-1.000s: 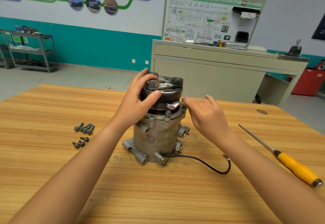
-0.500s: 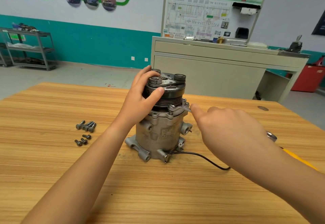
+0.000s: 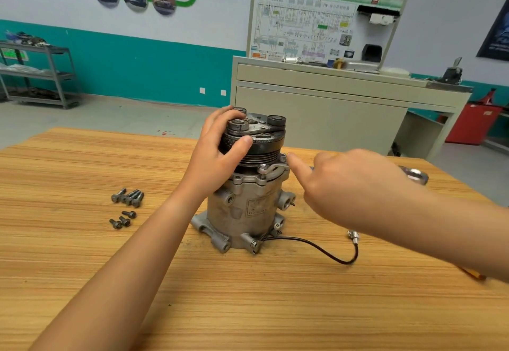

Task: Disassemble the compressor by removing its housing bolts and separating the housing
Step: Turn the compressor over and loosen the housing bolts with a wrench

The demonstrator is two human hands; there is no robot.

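The grey compressor (image 3: 248, 207) stands upright on the wooden table (image 3: 82, 268), its black pulley (image 3: 264, 144) on top. My left hand (image 3: 217, 157) grips the pulley from the left, thumb on its front. A silver wrench (image 3: 272, 168) has its jaw on a bolt at the top flange of the housing. My right hand (image 3: 352, 185) holds the wrench's shaft, index finger stretched along it toward the jaw. The ring end of the wrench (image 3: 414, 175) sticks out past my hand.
Several removed bolts (image 3: 128, 197) and three shorter ones (image 3: 122, 219) lie left of the compressor. Its black cable (image 3: 325, 251) loops to the right. An orange screwdriver handle (image 3: 471, 273) shows under my right forearm. A cabinet (image 3: 316, 108) stands behind the table.
My right hand, open beside the flange a second ago, has taken hold of the wrench and swung its handle out to the right. My left hand stays on the pulley.
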